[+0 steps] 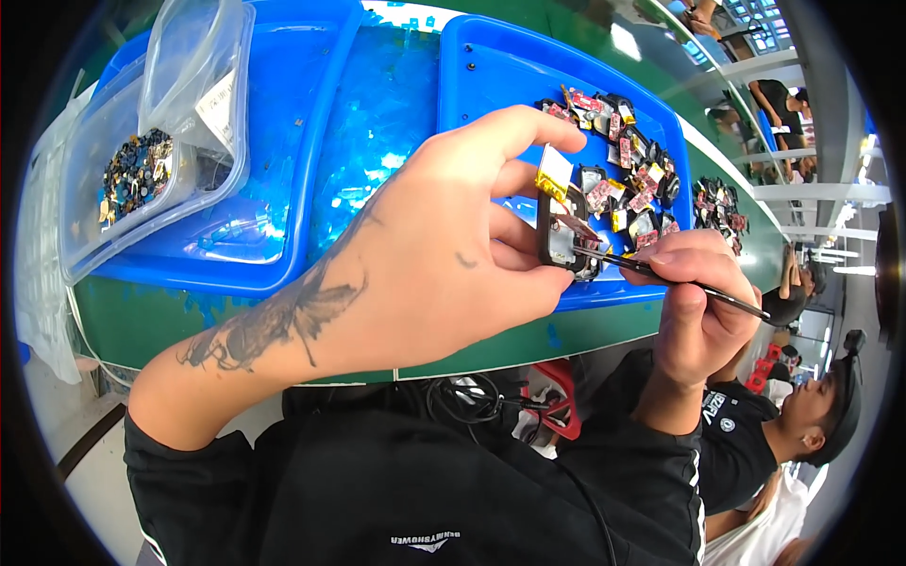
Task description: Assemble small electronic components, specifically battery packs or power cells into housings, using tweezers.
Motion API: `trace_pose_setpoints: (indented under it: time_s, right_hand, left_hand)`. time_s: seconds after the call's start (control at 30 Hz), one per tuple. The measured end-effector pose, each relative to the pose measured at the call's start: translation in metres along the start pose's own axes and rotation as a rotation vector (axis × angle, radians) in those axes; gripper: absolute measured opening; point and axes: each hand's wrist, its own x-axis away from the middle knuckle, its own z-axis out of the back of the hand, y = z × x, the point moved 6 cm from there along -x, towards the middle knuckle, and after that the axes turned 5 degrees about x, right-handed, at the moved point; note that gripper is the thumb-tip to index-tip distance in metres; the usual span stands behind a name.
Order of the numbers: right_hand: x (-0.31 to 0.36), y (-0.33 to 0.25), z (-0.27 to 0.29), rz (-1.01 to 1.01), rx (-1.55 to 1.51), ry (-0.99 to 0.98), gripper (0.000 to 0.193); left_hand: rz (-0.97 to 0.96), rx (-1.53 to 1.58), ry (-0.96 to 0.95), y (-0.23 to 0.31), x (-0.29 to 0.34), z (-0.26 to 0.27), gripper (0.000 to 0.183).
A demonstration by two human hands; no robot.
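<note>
My left hand [453,255] is closed on a small black device casing [545,231], holding it upright by its edges between thumb and fingers. A silver and yellow battery pack [555,173] sticks up from the casing's top. Inside the casing shows a small reddish circuit board [574,224]. From the right, my right hand [698,297] pinches slim black tweezers [725,299] like a pen. Their tips reach into the casing beside the board; whether they grip anything there I cannot tell.
Behind my hands, a blue tray [514,64] holds a heap of opened casings with boards [628,156]. On the left, a clear plastic box [85,241] with small mixed parts sits in another blue tray [274,274]. More casings [719,212] lie to the right; a co-worker [755,424] sits beside me.
</note>
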Motion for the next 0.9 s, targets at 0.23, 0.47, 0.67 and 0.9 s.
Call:
trace_pose_setpoints:
  time_s: [0.23,0.47,0.67,0.9]
  right_hand:
    - [-0.003,-0.011,0.0,0.008,0.075,-0.067,0.022]
    - [-0.005,-0.019,0.005,0.033,0.051,-0.075,0.021]
    - [-0.007,-0.02,0.007,0.061,0.055,-0.158,0.023]
    - [0.033,-0.004,0.023,-0.191,-0.312,0.316,0.044]
  left_hand:
    - [-0.073,-0.072,0.015,0.001,0.002,-0.004,0.061]
    - [-0.025,0.057,0.009,-0.001,0.002,-0.004,0.062]
    - [-0.157,-0.093,-0.026,0.005,0.007,-0.01,0.065]
    - [-0.215,-0.217,0.006,0.005,0.006,-0.009,0.066]
